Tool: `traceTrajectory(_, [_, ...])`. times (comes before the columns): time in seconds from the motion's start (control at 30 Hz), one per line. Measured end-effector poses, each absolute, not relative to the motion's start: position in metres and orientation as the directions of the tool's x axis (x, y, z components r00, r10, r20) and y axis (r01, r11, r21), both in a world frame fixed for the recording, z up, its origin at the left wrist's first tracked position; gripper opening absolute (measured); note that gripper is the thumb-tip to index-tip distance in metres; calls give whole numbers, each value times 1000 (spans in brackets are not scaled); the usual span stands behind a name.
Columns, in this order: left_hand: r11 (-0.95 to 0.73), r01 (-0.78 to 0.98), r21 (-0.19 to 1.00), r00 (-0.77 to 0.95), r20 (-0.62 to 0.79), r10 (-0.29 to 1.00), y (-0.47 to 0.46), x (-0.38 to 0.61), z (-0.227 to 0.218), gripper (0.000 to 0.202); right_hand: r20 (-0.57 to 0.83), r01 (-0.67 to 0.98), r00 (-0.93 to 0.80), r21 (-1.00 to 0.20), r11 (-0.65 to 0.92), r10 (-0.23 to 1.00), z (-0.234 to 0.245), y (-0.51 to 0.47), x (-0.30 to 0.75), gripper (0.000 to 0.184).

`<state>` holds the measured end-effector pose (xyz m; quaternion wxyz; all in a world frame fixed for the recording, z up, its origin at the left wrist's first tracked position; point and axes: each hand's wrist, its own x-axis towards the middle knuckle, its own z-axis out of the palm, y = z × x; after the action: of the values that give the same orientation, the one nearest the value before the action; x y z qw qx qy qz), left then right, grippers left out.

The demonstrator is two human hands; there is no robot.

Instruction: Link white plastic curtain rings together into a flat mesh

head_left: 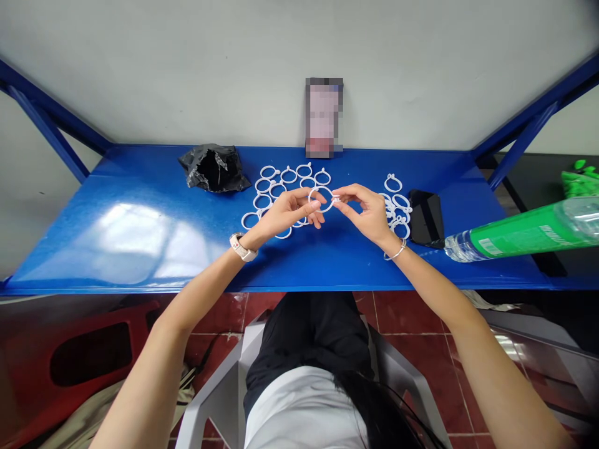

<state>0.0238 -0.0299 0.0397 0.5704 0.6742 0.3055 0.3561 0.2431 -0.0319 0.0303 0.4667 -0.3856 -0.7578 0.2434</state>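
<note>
Both my hands hold one white plastic ring (322, 198) just above the blue table (140, 224). My left hand (289, 215), with a watch on its wrist, pinches the ring's left side. My right hand (367, 211), with a bracelet on its wrist, pinches the small clasp on the ring's right side. Several more white rings (281, 181) lie spread on the table behind and under my left hand. A smaller heap of rings (397, 206) lies just right of my right hand.
A crumpled black plastic bag (214, 167) lies at the back left. A black phone (425, 217) lies right of the ring heap. A green-labelled plastic bottle (524, 232) lies at the right. A blurred card (324, 117) leans on the wall. Blue frame struts run along both sides.
</note>
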Motion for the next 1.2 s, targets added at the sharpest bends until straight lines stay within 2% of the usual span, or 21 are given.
traceTrajectory(0.1, [-312, 28, 950, 516, 254, 818, -30, 23, 35, 60, 563, 312, -239, -727, 612, 791, 27, -29, 243, 26])
traceTrajectory(0.2, [-500, 110, 859, 484, 393, 781, -30, 23, 32, 71, 569, 275, -232, -740, 614, 789, 25, -28, 244, 22])
traceTrajectory(0.33, [-629, 203, 751, 487, 480, 730, -30, 24, 30, 64, 562, 269, -234, -747, 608, 793, 25, -29, 244, 21])
traceTrajectory(0.7, [-678, 258, 688, 424, 550, 720, -30, 25, 26, 57, 582, 264, -216, -738, 621, 784, 23, -28, 242, 27])
traceTrajectory(0.9, [-705, 262, 659, 414, 583, 699, -33, 26, 28, 52, 623, 230, -236, -710, 666, 746, 22, -28, 242, 22])
traceTrajectory(1.2, [-701, 265, 662, 421, 575, 702, -35, 27, 29, 50, 659, 213, -253, -677, 705, 709, 19, -27, 242, 22])
